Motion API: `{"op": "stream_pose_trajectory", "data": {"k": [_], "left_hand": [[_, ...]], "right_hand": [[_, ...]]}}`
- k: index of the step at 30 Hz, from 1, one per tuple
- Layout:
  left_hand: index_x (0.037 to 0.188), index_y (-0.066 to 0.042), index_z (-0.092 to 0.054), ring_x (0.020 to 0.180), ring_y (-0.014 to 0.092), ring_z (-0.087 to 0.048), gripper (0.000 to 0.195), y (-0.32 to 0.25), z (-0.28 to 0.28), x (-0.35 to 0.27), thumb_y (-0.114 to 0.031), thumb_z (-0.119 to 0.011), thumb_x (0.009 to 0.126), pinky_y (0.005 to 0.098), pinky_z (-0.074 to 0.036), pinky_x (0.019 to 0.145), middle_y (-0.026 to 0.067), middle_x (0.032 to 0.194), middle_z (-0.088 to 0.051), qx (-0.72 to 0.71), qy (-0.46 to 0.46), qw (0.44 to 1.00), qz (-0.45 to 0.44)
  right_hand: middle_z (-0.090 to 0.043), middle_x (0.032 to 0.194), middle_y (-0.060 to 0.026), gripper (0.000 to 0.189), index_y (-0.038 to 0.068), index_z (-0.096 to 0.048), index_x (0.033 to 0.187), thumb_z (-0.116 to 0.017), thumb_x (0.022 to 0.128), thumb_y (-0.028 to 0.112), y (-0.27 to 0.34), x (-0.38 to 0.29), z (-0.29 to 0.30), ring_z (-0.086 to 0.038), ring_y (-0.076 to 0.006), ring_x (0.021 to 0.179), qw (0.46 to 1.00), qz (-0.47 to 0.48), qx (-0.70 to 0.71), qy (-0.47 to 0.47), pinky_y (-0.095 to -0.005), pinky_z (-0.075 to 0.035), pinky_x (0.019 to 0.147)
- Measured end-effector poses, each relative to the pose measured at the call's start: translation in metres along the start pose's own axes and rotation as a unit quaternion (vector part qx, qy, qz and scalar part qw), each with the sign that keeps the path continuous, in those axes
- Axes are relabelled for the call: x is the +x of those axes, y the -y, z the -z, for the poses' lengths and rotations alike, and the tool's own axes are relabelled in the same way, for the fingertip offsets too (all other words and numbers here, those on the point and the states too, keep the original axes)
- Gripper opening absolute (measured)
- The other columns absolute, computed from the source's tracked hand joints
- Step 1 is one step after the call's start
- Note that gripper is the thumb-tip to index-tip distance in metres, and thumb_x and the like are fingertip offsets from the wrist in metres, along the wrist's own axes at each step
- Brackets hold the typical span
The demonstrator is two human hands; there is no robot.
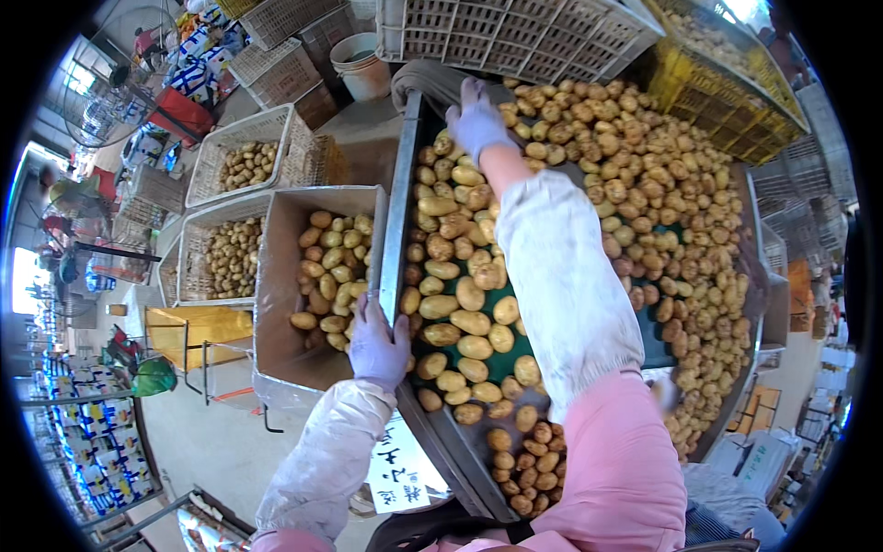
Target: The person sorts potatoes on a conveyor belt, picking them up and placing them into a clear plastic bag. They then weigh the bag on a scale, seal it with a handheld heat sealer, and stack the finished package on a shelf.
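A sorting table (497,310) with a green surface and metal side rail (399,241) lies before me, covered in potatoes (472,322). My left hand (378,348), in a lavender glove, rests back up at the rail beside a cardboard box (283,352). Its thumb is apart from the fingers; the palm is hidden. More potatoes (334,259) lie inside the box. My right arm stretches across the table. At the far end my right hand (479,124), also gloved, is over potatoes beside a grey cloth (434,83), fingers apart, with nothing visible in it.
White plastic crates (286,155) of potatoes stand left of the box. A large white crate (510,34) and a yellow crate (724,96) border the far end. A bucket (362,65) stands behind. A paper sign (400,469) with writing hangs below the rail.
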State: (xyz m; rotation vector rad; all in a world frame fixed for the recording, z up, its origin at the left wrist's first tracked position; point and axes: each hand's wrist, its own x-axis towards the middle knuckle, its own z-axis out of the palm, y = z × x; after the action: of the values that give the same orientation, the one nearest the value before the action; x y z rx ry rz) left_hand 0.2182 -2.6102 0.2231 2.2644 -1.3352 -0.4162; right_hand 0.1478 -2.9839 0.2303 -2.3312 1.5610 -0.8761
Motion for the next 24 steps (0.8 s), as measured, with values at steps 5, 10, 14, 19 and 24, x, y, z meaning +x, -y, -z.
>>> {"op": "stream_pose_trajectory", "data": {"k": [5, 10, 14, 19, 24], "left_hand": [[0.138, 0.001, -0.041, 0.126, 0.047, -0.045, 0.062, 0.01, 0.003, 0.0, -0.027, -0.063, 0.088, 0.046, -0.04, 0.103, 0.0319, 0.14, -0.041, -0.012, 0.007, 1.0, 0.023], [0.137, 0.001, -0.043, 0.122, 0.045, -0.049, 0.06, 0.006, 0.004, -0.001, -0.027, -0.063, 0.087, 0.0452, -0.043, 0.101, 0.0307, 0.138, -0.043, -0.022, 0.0, 0.999, 0.041], [0.136, -0.003, -0.044, 0.119, 0.044, -0.051, 0.058, 0.008, 0.002, -0.002, -0.028, -0.063, 0.086, 0.0463, -0.045, 0.098, 0.0282, 0.135, -0.046, -0.007, -0.027, 0.999, 0.038], [0.138, -0.004, -0.043, 0.114, 0.045, -0.053, 0.061, 0.015, -0.008, -0.001, -0.032, -0.06, 0.087, 0.0499, -0.043, 0.098, 0.0245, 0.14, -0.043, 0.002, -0.021, 1.0, 0.016], [0.133, -0.002, -0.044, 0.129, 0.041, -0.039, 0.066, -0.021, 0.015, -0.04, -0.037, -0.065, 0.081, 0.055, -0.026, 0.109, 0.0218, 0.138, -0.044, 0.039, -0.078, 0.968, -0.237]], "right_hand": [[-0.065, 0.121, -0.0151, 0.042, 0.02, -0.054, 0.132, -0.048, 0.091, 0.026, -0.001, 0.003, 0.0, -0.061, -0.0298, 0.114, 0.968, -0.038, -0.1, 0.227, -0.0426, -0.041, 0.1], [-0.068, 0.099, -0.021, 0.043, 0.012, -0.064, 0.117, -0.05, 0.094, 0.045, -0.013, -0.128, 0.063, -0.065, -0.0368, 0.093, 0.986, 0.031, -0.054, 0.152, -0.0452, -0.049, 0.084], [-0.066, 0.083, -0.0121, 0.031, 0.013, -0.067, 0.107, -0.06, 0.089, 0.038, -0.04, -0.268, 0.141, -0.062, -0.034, 0.081, 0.989, 0.043, -0.114, 0.078, -0.0468, -0.047, 0.077], [-0.063, 0.086, -0.0127, 0.026, 0.011, -0.068, 0.105, -0.068, 0.083, 0.024, -0.056, -0.428, 0.229, -0.06, -0.0333, 0.084, 0.992, -0.034, -0.091, 0.076, -0.0456, -0.046, 0.079], [-0.061, 0.084, -0.0128, 0.03, 0.014, -0.069, 0.111, -0.065, 0.081, 0.017, 0.008, -0.534, 0.305, -0.058, -0.0344, 0.083, 0.987, -0.133, -0.041, 0.08, -0.0437, -0.047, 0.078]]}}
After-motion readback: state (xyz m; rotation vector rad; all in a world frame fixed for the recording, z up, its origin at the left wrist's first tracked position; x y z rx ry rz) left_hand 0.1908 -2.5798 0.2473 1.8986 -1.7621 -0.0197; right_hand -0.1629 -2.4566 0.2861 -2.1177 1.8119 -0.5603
